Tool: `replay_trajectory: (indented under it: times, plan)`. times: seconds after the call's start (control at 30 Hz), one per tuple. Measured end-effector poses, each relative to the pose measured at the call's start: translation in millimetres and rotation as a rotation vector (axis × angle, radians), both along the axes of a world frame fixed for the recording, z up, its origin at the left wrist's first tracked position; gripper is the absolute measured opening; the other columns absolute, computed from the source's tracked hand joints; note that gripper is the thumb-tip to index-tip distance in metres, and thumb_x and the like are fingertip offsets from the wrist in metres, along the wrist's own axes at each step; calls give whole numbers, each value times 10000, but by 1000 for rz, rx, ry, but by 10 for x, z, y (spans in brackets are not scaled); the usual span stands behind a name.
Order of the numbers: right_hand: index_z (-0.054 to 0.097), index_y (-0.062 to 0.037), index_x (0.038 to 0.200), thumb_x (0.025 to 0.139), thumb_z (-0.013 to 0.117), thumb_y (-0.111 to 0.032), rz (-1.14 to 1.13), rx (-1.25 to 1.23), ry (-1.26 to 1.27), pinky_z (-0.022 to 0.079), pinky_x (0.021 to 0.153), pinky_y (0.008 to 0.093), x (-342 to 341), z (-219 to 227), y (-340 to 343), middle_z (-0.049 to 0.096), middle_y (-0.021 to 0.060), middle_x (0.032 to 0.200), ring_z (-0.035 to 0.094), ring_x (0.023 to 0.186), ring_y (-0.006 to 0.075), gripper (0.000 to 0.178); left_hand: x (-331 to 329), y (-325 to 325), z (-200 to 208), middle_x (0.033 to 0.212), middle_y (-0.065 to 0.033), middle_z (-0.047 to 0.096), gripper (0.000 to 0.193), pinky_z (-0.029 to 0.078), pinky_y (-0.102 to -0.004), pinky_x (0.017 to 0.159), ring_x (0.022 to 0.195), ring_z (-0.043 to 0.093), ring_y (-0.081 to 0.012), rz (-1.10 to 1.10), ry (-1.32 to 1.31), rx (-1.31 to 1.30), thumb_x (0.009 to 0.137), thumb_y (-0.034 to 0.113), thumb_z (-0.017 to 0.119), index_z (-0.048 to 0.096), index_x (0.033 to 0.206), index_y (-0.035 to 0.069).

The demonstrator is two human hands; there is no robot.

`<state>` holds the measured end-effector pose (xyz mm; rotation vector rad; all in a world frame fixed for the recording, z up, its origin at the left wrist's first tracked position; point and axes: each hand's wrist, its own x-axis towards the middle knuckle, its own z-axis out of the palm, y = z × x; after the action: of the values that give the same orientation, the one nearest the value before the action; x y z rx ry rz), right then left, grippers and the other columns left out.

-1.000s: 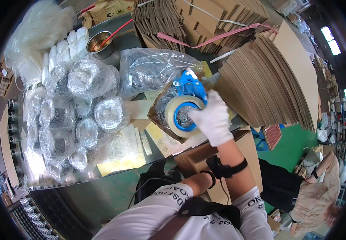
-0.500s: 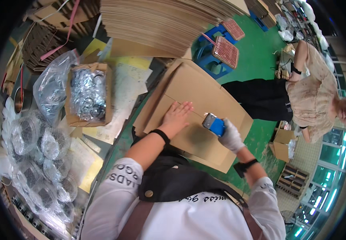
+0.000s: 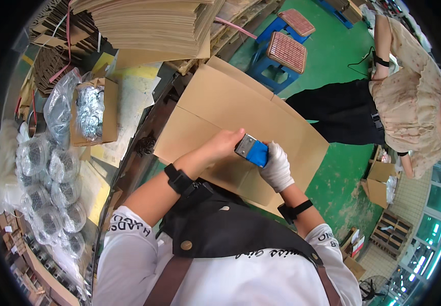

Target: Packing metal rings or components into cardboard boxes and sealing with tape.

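My right hand point(image 3: 277, 169), in a white glove, grips a blue block-shaped hand tool with a metal end point(image 3: 255, 152). The tool is held tilted above a flat brown cardboard piece point(image 3: 286, 122), its metal end toward my left hand. My bare left hand point(image 3: 224, 143) is closed, its fingertips at that metal end; what they pinch, if anything, is hidden. The cardboard lies in front of me with creases across it, and more cardboard shows under its far edge.
To the left, a table holds a carton of plastic-wrapped parts point(image 3: 93, 112), papers point(image 3: 134, 97) and wrapped round items point(image 3: 62, 191). A tall cardboard stack point(image 3: 149, 25) stands at the far left. Blue stools point(image 3: 281, 56) and a standing person point(image 3: 404, 97) are at the right.
My left hand has lifted from the cardboard and come to the tool's metal end. My right hand has brought the tool left toward it. The view has shifted.
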<state>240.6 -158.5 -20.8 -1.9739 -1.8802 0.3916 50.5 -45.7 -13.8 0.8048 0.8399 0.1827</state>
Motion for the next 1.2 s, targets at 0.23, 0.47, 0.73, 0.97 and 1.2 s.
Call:
replay_trajectory:
  times: [0.23, 0.47, 0.73, 0.97, 1.2]
  plan:
    - [535, -55, 1050, 702, 649, -47, 31, -20, -36, 493, 722, 474, -56, 4, 107, 584, 163, 841, 601, 809, 377, 367, -28, 224, -629, 733, -43, 636, 246, 475, -266, 581, 663, 615, -134, 112, -66, -322, 933, 290, 631, 644, 903, 46]
    - [514, -89, 1211, 731, 729, -231, 137, -320, -70, 543, 698, 460, -721, 359, 792, 626, 187, 910, 657, 795, 376, 544, -608, 577, -1043, 706, -81, 675, 182, 518, -270, 547, 575, 627, -137, 412, 354, 584, 914, 168, 640, 658, 864, -7]
    - [480, -274, 1358, 806, 662, -408, 297, -477, -297, 548, 647, 465, -1672, 486, 1654, 635, 204, 901, 671, 773, 367, 596, -1566, 1253, -813, 719, -94, 703, 190, 530, -321, 618, 654, 684, -209, 419, 818, 920, 881, 204, 641, 679, 874, 18]
    - [504, -241, 1348, 776, 671, -369, 307, -407, -117, 526, 734, 472, -1294, 368, 1756, 640, 203, 906, 644, 830, 389, 609, -1591, 1325, -816, 757, -75, 698, 186, 516, -256, 601, 648, 650, -121, 448, 541, 694, 899, 175, 651, 661, 905, -11]
    - [477, -212, 1379, 732, 726, -266, 173, -194, 222, 511, 812, 433, -993, 5, 1358, 611, 187, 1040, 619, 895, 381, 695, -1224, 1363, -1134, 838, -81, 689, 240, 519, -247, 648, 729, 644, -118, 457, 272, 519, 830, 158, 739, 641, 945, -29]
